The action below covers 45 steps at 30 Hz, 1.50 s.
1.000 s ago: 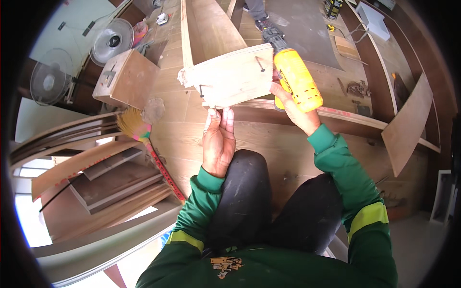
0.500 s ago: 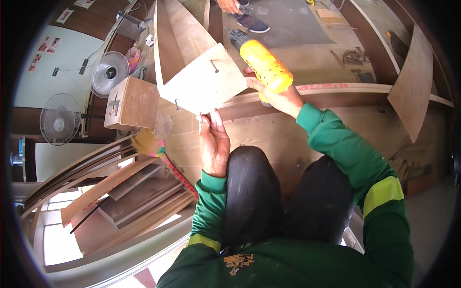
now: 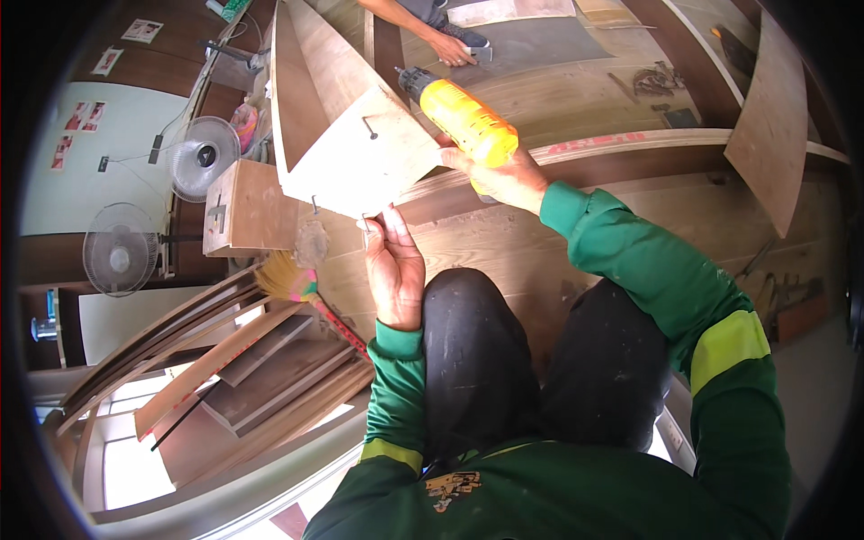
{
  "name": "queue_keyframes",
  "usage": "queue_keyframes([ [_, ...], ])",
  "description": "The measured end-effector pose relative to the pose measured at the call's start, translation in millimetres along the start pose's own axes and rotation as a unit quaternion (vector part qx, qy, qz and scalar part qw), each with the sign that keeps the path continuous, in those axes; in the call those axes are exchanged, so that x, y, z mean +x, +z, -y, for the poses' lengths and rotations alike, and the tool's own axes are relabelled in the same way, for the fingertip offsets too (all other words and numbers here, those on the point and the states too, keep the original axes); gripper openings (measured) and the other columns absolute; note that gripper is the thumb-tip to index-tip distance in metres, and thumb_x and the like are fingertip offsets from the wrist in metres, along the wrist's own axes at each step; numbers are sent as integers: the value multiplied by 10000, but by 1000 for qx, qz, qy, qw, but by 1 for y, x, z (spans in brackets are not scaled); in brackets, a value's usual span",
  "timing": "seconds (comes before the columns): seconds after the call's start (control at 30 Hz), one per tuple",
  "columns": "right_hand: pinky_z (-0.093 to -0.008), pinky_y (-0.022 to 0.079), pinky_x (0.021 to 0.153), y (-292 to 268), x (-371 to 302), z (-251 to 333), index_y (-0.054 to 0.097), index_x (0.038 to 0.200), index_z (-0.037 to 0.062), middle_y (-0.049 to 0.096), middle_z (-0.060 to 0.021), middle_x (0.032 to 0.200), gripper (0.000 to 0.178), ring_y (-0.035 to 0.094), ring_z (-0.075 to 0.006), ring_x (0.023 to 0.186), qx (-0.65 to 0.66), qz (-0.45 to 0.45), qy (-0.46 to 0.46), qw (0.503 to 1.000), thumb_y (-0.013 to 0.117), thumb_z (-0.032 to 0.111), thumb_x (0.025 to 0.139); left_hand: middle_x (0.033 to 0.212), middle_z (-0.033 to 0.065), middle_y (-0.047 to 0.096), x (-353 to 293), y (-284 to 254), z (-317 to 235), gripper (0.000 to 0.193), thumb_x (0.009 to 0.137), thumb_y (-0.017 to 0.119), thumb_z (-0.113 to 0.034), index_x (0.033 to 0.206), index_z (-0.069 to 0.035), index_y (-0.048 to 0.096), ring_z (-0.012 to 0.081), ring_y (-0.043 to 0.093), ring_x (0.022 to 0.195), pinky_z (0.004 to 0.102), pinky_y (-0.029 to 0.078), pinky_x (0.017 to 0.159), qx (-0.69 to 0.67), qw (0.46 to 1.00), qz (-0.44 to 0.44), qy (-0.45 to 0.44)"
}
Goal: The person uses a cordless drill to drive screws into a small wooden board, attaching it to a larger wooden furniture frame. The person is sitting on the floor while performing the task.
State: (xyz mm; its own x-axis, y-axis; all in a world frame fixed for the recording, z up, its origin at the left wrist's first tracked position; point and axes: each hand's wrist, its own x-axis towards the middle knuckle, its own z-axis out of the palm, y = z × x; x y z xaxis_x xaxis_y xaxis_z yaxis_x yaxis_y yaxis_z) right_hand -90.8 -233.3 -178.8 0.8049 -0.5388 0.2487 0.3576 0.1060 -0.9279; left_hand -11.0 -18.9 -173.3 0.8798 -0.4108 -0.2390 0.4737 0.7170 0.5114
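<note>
My right hand (image 3: 517, 180) grips a yellow cordless drill (image 3: 468, 121) whose dark chuck points up and left, away from me. The thumb and finger of that hand also touch the right corner of a pale wooden end panel (image 3: 360, 162). At the panel's lower edge, the thumb and fingers of my left hand (image 3: 394, 265) are closed on a small dark screw (image 3: 365, 221). Another screw (image 3: 370, 129) stands out of the panel's upper part, and a further screw (image 3: 315, 205) sticks out by its lower left edge. Long boards run back from the panel.
A small wooden box (image 3: 247, 207) stands left, near two fans (image 3: 205, 158). A broom (image 3: 290, 277) and stacked boards (image 3: 261, 360) lie lower left. A long board edge (image 3: 648, 141) crosses behind the drill. At the top, another person's hand (image 3: 450, 49) reaches beside a shoe.
The view has shifted slightly, so the panel, drill and my hands appear a little further left. The other person's hand has come lower, beside the shoe. My grips look the same.
</note>
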Motion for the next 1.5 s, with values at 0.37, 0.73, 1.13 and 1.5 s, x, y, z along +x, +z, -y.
queue_keyframes([
  [0.37,-291,519,777,12,-10,18,652,1182,38,633,10,999,289,593,-105,865,-73,-13,-31,997,767,168,951,1315,60,642,3,-5,2,294,1037,620,-153,1306,-37,593,219,622,1226,358,514,1108,25,999,43,11],
  [0.73,-360,526,703,14,-15,4,669,1074,29,675,-43,885,235,621,-174,761,-173,-47,-55,982,736,230,971,1580,207,387,-33,96,-111,772,905,784,-214,1539,-14,391,338,355,1486,465,294,1217,694,508,140,491],
  [1.13,-345,511,712,18,-15,9,656,1134,33,649,-27,925,299,589,-153,789,-166,-43,51,984,725,278,978,1009,147,753,40,188,-109,571,811,828,-335,1321,-170,630,353,717,988,471,551,838,811,324,418,248],
  [1.5,-325,521,899,23,-17,25,636,1236,4,685,-60,1122,399,642,-159,1012,-139,-106,86,981,779,224,936,993,219,739,58,197,-109,684,792,827,-261,1383,-34,566,398,710,940,470,546,849,788,339,476,195],
])
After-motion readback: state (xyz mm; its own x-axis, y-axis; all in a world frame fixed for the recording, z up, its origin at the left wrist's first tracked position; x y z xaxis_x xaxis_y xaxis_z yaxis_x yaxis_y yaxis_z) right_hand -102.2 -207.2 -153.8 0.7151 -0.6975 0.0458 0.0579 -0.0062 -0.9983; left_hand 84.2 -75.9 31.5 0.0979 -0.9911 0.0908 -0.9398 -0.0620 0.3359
